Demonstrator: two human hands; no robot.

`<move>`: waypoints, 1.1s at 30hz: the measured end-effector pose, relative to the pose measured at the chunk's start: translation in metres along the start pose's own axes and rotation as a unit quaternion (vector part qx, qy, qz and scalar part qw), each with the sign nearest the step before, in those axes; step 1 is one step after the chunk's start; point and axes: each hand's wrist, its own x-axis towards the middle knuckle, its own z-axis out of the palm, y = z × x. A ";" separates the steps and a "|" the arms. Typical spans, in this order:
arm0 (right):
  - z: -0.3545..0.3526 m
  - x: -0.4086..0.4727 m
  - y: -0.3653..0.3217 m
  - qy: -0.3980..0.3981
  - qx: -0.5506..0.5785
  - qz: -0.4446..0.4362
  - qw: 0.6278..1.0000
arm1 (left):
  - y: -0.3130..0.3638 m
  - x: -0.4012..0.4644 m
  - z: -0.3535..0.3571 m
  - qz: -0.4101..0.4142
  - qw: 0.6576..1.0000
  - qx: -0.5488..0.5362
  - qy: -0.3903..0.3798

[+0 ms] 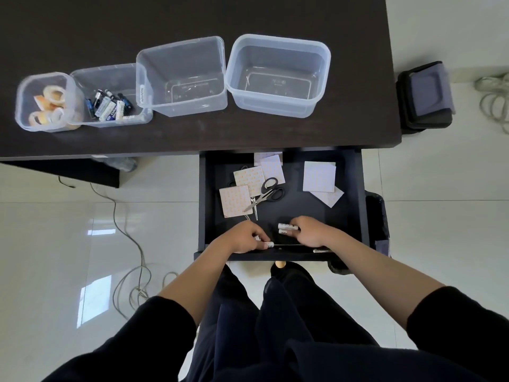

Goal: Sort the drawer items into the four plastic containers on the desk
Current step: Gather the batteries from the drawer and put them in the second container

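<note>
The open black drawer (355, 188) holds square sticky pads (319, 176), black-handled scissors (265, 193) and white batteries. My left hand (243, 238) pinches a white battery (269, 244) near the drawer's front edge. My right hand (309, 231) grips two white batteries (286, 228) lying side by side. On the dark desk (192, 20) stand four clear containers: one with tape rolls (46, 103), one with batteries (110, 99), and two empty ones (183, 75) (278, 74).
A thin metal item (322, 251) lies at the drawer's front right. Grey cables (129, 244) trail over the tiled floor at the left. A black case (425, 96) sits right of the desk, and a dark bin (377, 216) stands beside the drawer.
</note>
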 end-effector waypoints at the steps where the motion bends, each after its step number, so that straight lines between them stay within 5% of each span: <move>1: -0.003 -0.003 0.001 0.017 0.019 0.005 1.000 | 0.001 -0.002 0.000 0.003 1.000 -0.001 0.004; 15: -0.030 -0.024 -0.050 0.134 0.095 -0.036 0.986 | 0.023 -0.029 -0.061 0.067 0.992 -0.083 0.073; 26: -0.052 -0.007 -0.193 0.223 0.119 -0.138 0.958 | -0.002 -0.089 -0.194 0.085 0.973 -0.176 0.122; 33: -0.067 0.010 -0.311 0.263 0.112 -0.199 0.938 | -0.033 -0.140 -0.303 0.108 0.973 -0.127 0.162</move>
